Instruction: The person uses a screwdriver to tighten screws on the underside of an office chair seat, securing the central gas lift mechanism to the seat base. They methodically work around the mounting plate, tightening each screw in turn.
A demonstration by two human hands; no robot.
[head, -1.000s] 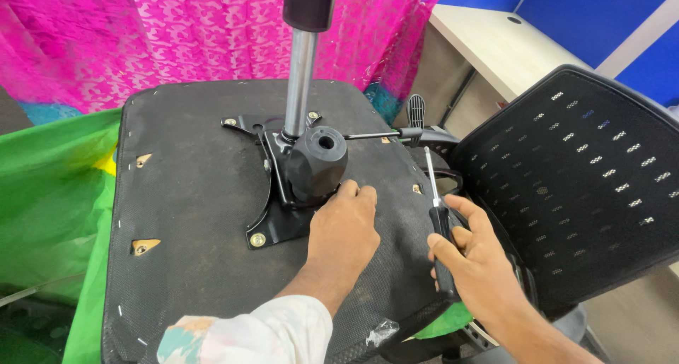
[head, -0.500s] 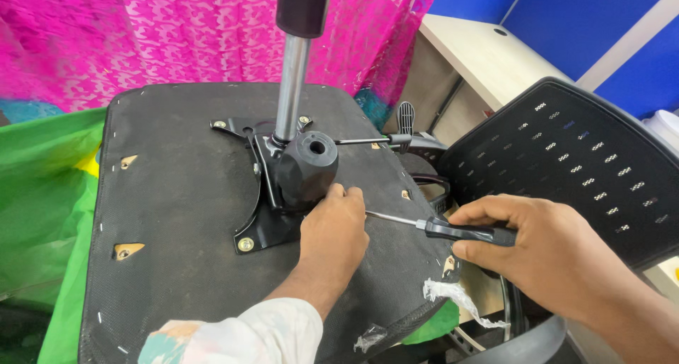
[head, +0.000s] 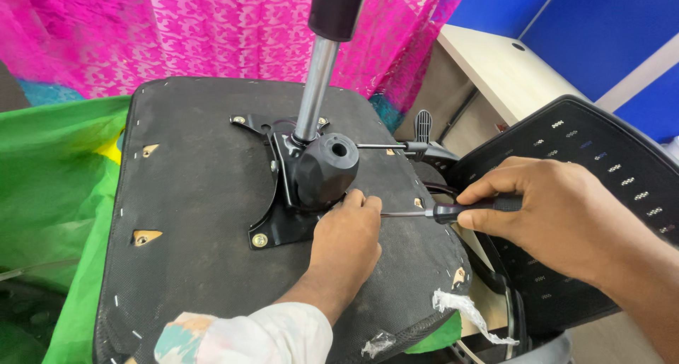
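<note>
Between the two hands a screwdriver (head: 453, 210) lies nearly level, its dark handle gripped in the closed fingers of the right hand (head: 559, 215) and its thin shaft running leftward until the tip disappears behind the left hand (head: 346, 240). That left hand rests palm down with fingers curled against the edge of the black metal mounting plate (head: 272, 222); whether it pinches anything underneath I cannot tell. Just above its knuckles sits the plate's rounded black housing (head: 325, 169), out of which a shiny gas-lift column (head: 315, 88) rises toward the camera. All of it is bolted to the underside of an upturned chair seat (head: 191, 194), covered in black fabric stapled round the rim. Green cloth (head: 49, 187) lies under the seat on the left, pink patterned cloth (head: 177, 25) hangs behind. A black mesh chair back (head: 608, 173) stands at the right, a pale desk (head: 502, 67) and blue wall (head: 587, 25) beyond it. A lever (head: 417, 145) sticks out from the plate toward the mesh.
</note>
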